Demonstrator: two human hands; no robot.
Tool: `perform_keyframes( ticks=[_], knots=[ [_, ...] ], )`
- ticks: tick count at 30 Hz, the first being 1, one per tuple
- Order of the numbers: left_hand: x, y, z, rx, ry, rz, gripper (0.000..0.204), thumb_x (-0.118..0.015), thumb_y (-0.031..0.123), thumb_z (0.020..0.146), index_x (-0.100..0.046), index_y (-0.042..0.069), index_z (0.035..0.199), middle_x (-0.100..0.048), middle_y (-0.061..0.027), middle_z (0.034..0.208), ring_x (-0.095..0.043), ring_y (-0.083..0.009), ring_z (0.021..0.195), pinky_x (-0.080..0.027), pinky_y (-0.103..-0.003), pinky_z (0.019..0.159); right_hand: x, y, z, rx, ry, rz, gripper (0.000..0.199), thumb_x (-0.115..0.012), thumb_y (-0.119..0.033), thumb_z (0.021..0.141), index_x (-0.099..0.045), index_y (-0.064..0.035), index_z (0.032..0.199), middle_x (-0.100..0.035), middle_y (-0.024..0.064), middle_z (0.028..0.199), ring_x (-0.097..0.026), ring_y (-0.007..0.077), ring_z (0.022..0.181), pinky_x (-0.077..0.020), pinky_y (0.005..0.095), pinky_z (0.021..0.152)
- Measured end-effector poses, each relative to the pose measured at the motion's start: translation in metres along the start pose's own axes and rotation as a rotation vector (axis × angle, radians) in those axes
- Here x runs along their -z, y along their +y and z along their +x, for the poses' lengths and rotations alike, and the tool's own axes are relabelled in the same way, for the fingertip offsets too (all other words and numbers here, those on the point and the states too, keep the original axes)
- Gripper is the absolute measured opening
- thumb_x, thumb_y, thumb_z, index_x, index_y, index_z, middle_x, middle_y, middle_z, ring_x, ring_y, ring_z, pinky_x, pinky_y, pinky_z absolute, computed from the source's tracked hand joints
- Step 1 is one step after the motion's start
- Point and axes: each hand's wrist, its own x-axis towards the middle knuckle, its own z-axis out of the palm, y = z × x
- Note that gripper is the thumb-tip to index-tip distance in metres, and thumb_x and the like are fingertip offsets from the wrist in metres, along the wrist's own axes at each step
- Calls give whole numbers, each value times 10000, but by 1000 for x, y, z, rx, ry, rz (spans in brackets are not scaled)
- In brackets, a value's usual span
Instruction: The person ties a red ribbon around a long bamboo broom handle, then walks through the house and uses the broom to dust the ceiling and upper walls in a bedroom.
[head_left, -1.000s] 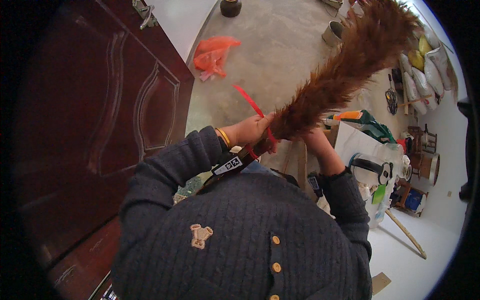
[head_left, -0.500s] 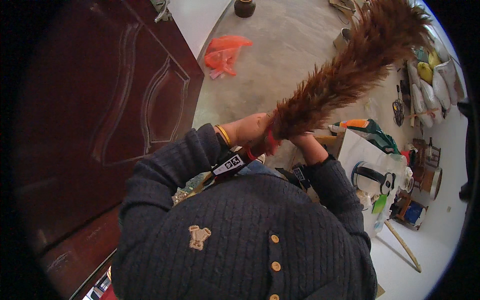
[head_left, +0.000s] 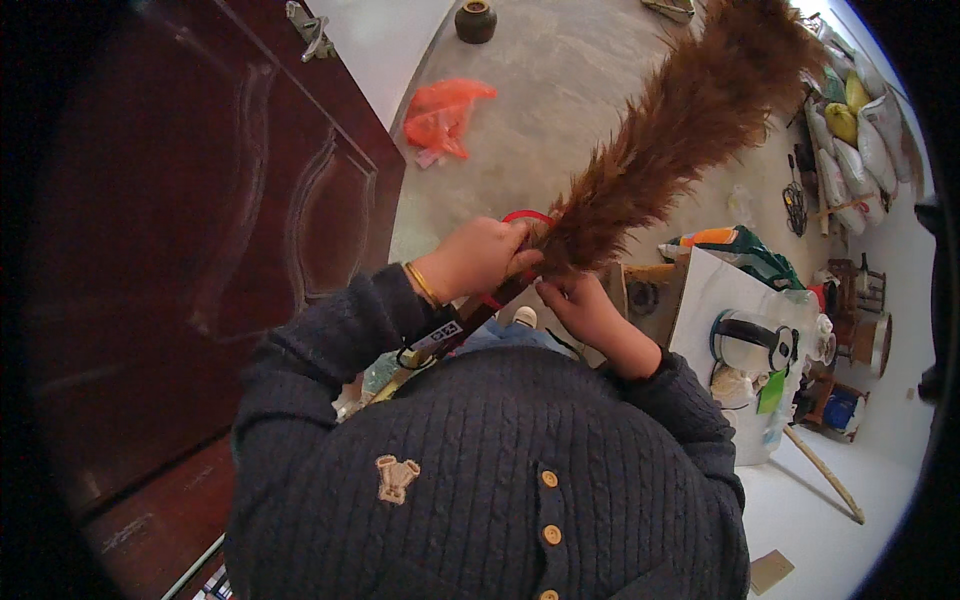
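Observation:
A long feather duster with thick brown plumes runs from my waist toward the upper right. Its dark handle, with a pale label on it, slants down past my left wrist toward my body. My left hand is closed at the neck of the duster, just below the feathers. A thin red ribbon arcs above these fingers, and more red shows on the handle. Beneath the lowest plumes, my right hand has thumb and fingers pinched beside the neck; what they grip is too small to make out.
A dark red door stands at my left. On the floor ahead lie an orange plastic bag and a dark jar. To the right, a white table bears a kettle; white sacks are piled beyond.
My right hand has come out from under the feathers and moved down and left, its fingers now visible. The red ribbon now loops up above my left hand. The duster has shifted slightly.

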Motion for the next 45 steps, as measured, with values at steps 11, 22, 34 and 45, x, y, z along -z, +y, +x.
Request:
perform_keyframes(
  ticks=[11,22,34,45],
  knots=[
    [-28,-31,-69,128,-36,-759,432,-635,73,823,-326,56,1124,-534,-121,863,-548,-248,803,-451,-330,705,-51,-29,-10,332,-134,-348,127,-591,-106,832,-567,-10,753,-587,160,819,-564,347,769,-441,414,641],
    [-63,2,-149,53,342,-627,94,-412,50,934,-449,29,1017,-545,-170,814,-576,-300,785,-450,-371,694,-112,-38,-52,173,44,-109,128,-489,-82,906,-553,0,831,-566,138,837,-555,282,782,-439,342,716],
    [-120,78,-269,61,-13,-981,137,-419,12,908,-540,-8,971,-557,-47,876,-495,-114,768,-418,-246,713,-200,-34,-196,133,369,-7,105,-557,-62,828,-515,12,889,-547,199,863,-548,346,789,-441,400,688],
    [-78,120,-345,-211,-371,-612,209,-454,-16,834,-659,21,849,-633,-58,818,-580,-159,808,-425,-293,832,-273,-50,-260,349,523,-464,294,-684,-46,684,-467,-1,877,-509,196,845,-522,380,766,-433,428,663]
  ],
)
